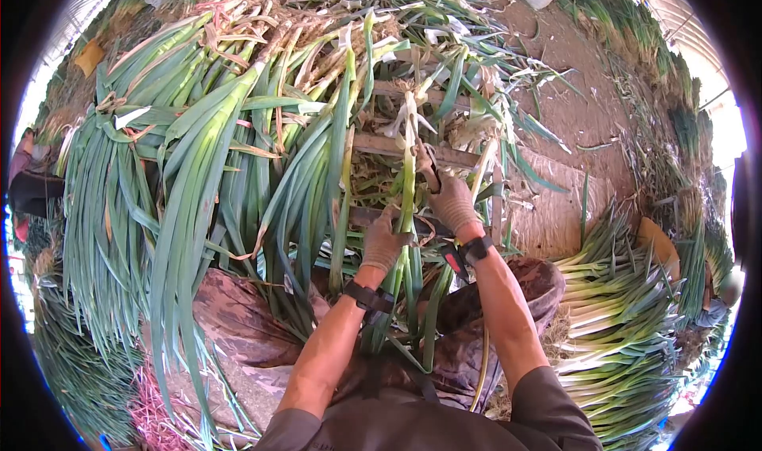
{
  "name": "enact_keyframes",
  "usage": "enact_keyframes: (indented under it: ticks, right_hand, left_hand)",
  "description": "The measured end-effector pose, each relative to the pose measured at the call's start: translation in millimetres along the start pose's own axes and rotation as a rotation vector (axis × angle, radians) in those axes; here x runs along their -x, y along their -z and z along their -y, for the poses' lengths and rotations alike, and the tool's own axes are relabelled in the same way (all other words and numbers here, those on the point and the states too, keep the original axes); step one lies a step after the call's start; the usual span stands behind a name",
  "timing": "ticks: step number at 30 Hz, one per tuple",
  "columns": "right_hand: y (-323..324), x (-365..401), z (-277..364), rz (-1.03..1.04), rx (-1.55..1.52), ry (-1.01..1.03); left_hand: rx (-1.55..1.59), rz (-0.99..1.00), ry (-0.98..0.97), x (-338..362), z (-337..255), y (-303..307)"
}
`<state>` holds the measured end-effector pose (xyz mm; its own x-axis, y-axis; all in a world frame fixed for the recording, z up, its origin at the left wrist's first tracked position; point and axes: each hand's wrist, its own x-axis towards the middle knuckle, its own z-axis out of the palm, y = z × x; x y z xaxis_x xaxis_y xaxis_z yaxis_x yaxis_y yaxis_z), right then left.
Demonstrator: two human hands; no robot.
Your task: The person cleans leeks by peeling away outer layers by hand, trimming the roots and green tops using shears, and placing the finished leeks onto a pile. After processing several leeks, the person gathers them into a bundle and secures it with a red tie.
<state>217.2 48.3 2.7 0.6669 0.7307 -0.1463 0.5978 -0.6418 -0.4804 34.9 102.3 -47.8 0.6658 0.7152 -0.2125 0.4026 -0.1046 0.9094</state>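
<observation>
One long green onion (pixel 409 177) stands between my hands, its roots pointing away from me and its leaves running down to my lap. My left hand (pixel 382 243), in a tan and grey glove, is closed around its green part. Higher up, my gloved right hand (pixel 453 203) is at the stalk's right side, with its fingers pointing up along the pale shank. A dark curved shape shows at those fingers, and I cannot make out what it is. Behind the stalk is a slatted wooden rack (pixel 381 144) with loose peelings around it.
A large heap of untrimmed green onions (pixel 198 125) drapes over the left side. Cleaner green onions (pixel 611 332) lie in a pile at my right, beside a flat board (pixel 552 213). Pink ties (pixel 155 411) lie at lower left. More bundles line both edges, and parts of other people show there.
</observation>
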Motion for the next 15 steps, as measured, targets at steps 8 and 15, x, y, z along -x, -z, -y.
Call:
enact_keyframes:
  ticks: [8, 15]
  right_hand:
    - [6.8, -22.6, -3.6, -0.011, -0.117, 0.062]
    - [30.6, 111.8, -13.0, 0.169, -0.292, -0.009]
  left_hand:
    - [0.050, 0.008, 0.004, -1.3, 2.0, -1.0]
    - [-0.001, -0.022, 0.005, -3.7, 0.6, -9.2]
